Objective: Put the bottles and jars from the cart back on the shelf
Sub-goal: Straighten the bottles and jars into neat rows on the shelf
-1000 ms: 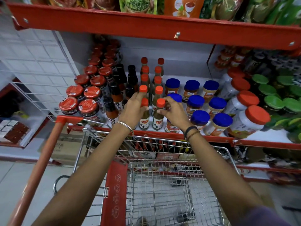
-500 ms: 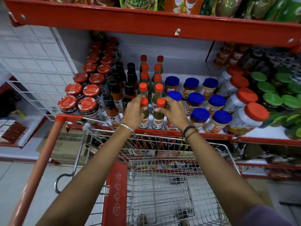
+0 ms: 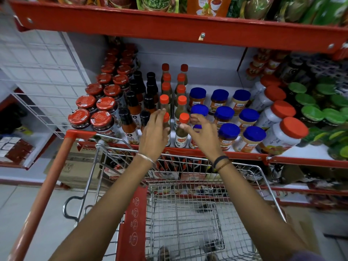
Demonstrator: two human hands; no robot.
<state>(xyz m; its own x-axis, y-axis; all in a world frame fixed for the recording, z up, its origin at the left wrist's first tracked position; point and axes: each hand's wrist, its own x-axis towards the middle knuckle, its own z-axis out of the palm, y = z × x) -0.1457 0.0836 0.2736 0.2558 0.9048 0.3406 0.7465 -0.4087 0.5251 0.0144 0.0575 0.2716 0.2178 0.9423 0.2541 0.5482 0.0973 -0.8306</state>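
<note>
Two green sauce bottles with orange caps stand at the front of the red-edged shelf (image 3: 244, 155). My left hand (image 3: 154, 134) hovers in front of the left bottle (image 3: 167, 118) with its fingers spread, hiding most of it. My right hand (image 3: 203, 134) is open just right of the other bottle (image 3: 181, 132), thumb tip near its neck. Neither hand grips anything. The wire cart (image 3: 188, 213) stands below my arms; its basket shows only the bare mesh.
Red-lidded jars (image 3: 101, 119) and black-capped sauce bottles (image 3: 130, 127) fill the shelf's left; blue-lidded jars (image 3: 228, 132), big orange-lidded jam jars (image 3: 282, 136) and green-lidded jars (image 3: 310, 113) fill the right. The upper shelf's red edge (image 3: 169, 27) overhangs. The cart's red handle (image 3: 47, 185) runs along the left.
Both hands were closed around the tops of the two front orange-capped bottles; now the fingers have spread and come off them. The bottles stay standing on the shelf.
</note>
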